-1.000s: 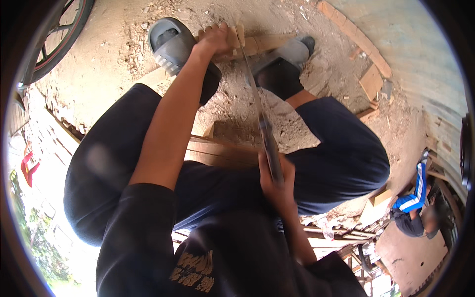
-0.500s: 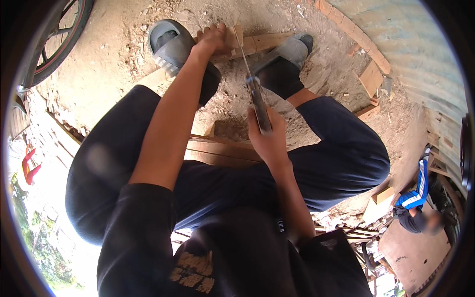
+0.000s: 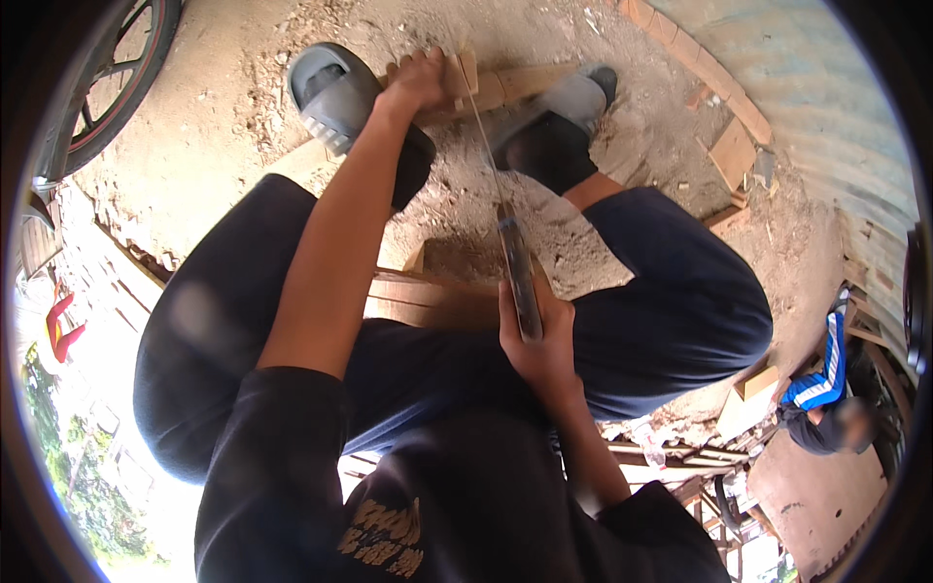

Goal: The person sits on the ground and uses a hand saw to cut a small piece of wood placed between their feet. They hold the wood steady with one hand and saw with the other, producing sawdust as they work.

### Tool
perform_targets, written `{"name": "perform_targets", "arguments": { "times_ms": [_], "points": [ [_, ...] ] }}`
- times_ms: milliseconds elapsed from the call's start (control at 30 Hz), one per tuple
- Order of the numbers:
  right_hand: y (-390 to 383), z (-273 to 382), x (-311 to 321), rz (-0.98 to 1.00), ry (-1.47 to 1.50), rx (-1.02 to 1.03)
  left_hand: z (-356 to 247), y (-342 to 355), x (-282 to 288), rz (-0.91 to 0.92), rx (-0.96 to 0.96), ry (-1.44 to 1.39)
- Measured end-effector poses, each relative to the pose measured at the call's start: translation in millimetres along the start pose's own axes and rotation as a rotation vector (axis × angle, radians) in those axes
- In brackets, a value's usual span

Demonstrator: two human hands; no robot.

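My right hand (image 3: pixel 540 340) is wrapped round the dark handle of a handsaw (image 3: pixel 519 272). The thin blade runs away from me, its far end against a short piece of wood (image 3: pixel 461 78). My left hand (image 3: pixel 418 82) grips that piece just left of the blade, its fingers curled over the wood. Beneath lies a longer wooden plank (image 3: pixel 525 82) on the ground, stretching between my two feet. A grey slide sandal (image 3: pixel 335 97) is on my left foot, another grey sandal (image 3: pixel 575 97) on my right, close to the plank's right end.
A wheel (image 3: pixel 126 87) stands at the far left. Along the right runs a corrugated metal sheet (image 3: pixel 807 107) with a row of bricks (image 3: pixel 685 49) at its foot. A wooden board (image 3: pixel 428 297) lies between my thighs. Another person (image 3: pixel 826 418) is at the lower right.
My right hand has pulled the saw back toward me, so more of the blade shows. My left hand stays in place on the wood.
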State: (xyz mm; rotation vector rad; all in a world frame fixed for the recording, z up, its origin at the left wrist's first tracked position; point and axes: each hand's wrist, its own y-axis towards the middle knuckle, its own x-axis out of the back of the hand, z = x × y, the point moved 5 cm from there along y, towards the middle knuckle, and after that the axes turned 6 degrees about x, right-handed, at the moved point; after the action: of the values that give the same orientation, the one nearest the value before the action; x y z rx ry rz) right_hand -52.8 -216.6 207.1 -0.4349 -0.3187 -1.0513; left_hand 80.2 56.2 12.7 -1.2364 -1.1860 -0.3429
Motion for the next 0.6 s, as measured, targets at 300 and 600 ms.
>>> {"name": "perform_targets", "arguments": {
  "times_ms": [300, 600],
  "points": [
    [-16, 3, 5, -0.004, 0.011, 0.015, -1, -1, 3, -0.013, 0.026, 0.044],
    [-3, -10, 2, -0.02, 0.046, 0.056, 5, 9, -13, -0.054, 0.005, 0.027]
  ]
}}
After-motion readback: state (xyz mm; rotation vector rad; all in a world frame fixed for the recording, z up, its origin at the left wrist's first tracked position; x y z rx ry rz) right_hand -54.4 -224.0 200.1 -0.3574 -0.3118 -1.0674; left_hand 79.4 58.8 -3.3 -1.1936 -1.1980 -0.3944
